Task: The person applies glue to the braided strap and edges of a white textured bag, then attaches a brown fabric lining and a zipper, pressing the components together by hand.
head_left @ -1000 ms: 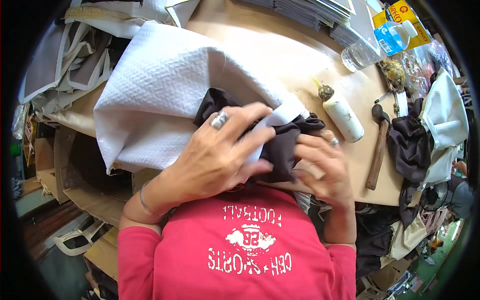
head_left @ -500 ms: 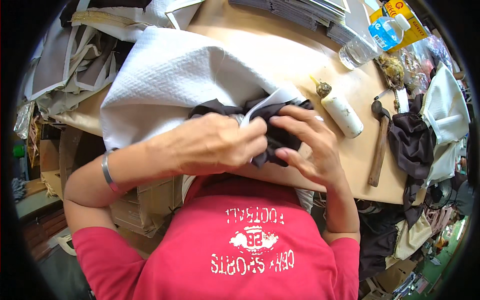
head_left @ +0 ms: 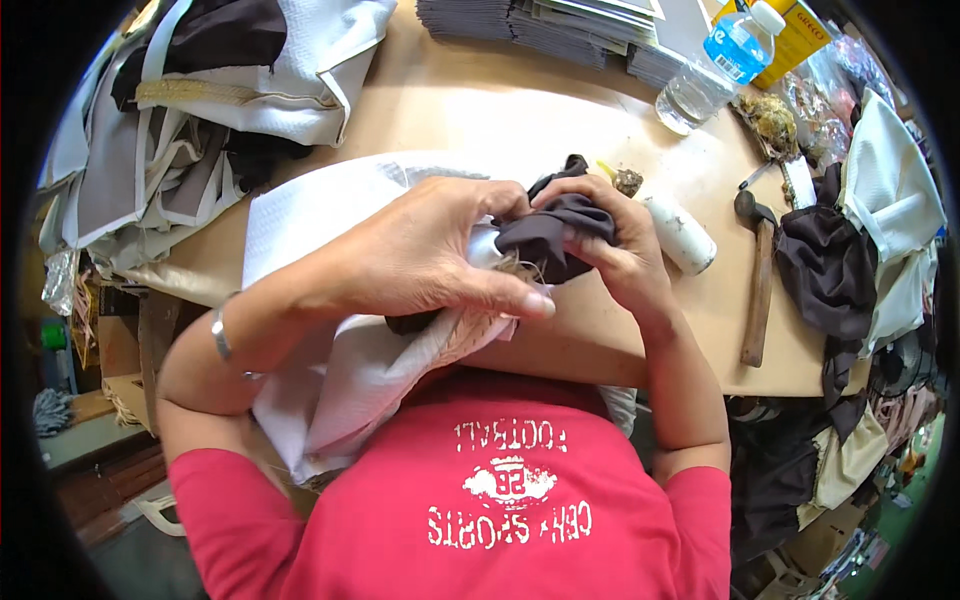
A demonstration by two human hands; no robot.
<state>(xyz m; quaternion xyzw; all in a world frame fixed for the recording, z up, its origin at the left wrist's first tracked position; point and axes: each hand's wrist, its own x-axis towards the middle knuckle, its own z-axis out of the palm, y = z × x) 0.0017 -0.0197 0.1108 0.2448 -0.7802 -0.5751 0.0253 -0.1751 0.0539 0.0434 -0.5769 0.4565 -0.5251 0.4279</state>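
Observation:
A white textured fabric piece with a dark brown cloth part is bunched up over the table's near edge. My left hand wraps round the white part where it meets the brown cloth; its thumb reaches out along the near side and its other fingers are mostly hidden behind the fabric. Pinched in the bent fingers of my right hand is the gathered brown cloth. Loose threads and a raw edge show between the hands. The white fabric's lower end hangs against my red shirt.
Beyond my right hand lies a white glue bottle with a yellow tip. A wooden-handled hammer rests to its right. Farther back are a water bottle and stacked grey sheets. Fabric piles flank the table.
The fabric has been pulled nearer and turned, its white part now hanging over the table edge. My left hand went from a fist to a wider grip; my right hand closed on the brown cloth.

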